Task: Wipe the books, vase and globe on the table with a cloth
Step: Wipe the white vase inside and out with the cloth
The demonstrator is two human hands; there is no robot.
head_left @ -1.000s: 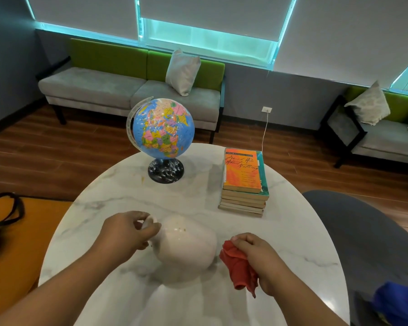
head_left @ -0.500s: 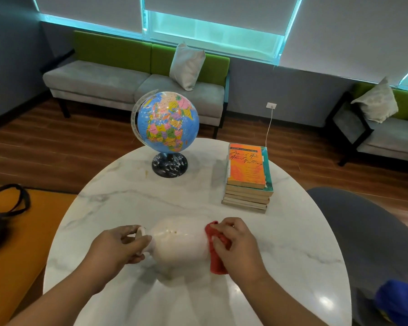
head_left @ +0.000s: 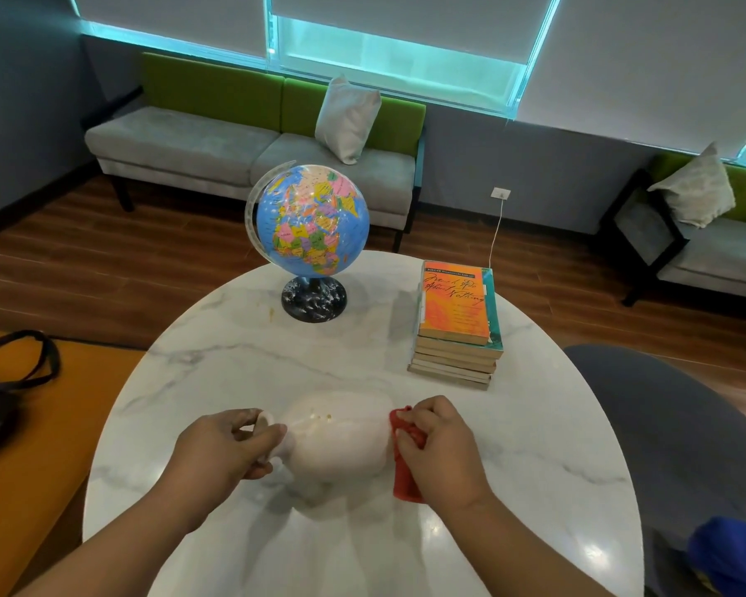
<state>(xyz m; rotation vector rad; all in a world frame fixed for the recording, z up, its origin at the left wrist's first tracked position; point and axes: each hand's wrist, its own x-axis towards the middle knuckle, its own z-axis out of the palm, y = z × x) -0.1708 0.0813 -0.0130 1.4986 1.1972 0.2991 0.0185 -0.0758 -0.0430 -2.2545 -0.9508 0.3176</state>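
Glossy marble table (head_left: 233,372), matt vase (head_left: 341,441)

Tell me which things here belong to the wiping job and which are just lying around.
Part of the job: vase, gripped at its neck by the left hand; red cloth in the right hand, against the vase; globe; stack of books.
Lying about: black bag, sofa, pillow, grey chair.

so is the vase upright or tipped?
Tipped on its side: the vase neck points left in the left hand; right hand holds the cloth against its base end.
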